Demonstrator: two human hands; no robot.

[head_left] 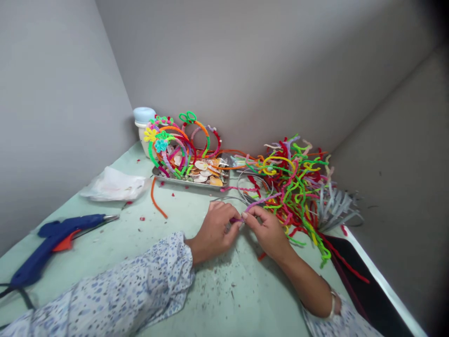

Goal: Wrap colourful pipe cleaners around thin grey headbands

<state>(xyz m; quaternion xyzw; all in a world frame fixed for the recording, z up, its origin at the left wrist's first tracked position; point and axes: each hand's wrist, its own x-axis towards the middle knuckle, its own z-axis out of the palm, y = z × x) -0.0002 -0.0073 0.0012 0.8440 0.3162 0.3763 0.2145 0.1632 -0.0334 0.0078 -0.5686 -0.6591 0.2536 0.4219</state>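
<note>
1. Glue gun [52, 245]: on the counter [187, 210], left of and nearer than the metal tray [196, 185].
2. Plastic bag [112, 185]: left of the tray; its dark mark is too small to read.
3. Left hand [217, 227]: front-right of the tray; fingers closed, pinching the purple fuzzy stem [261, 201].
4. Stem: front-right of the tray, held between both hands' fingertips, one length extending rightward.
5. Right hand [268, 231]: farther right of the tray; thumb and fingers pinched on the same stem.
6. Multicoloured stem pile [298, 187]: right of the tray.

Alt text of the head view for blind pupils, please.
A left hand and right hand pinch a fuzzy purple strand over a pale green tabletop. Behind: colourful fuzzy hoops and a shallow metal tray; right, tangled multicoloured strands; left, a blue glue gun.
</note>
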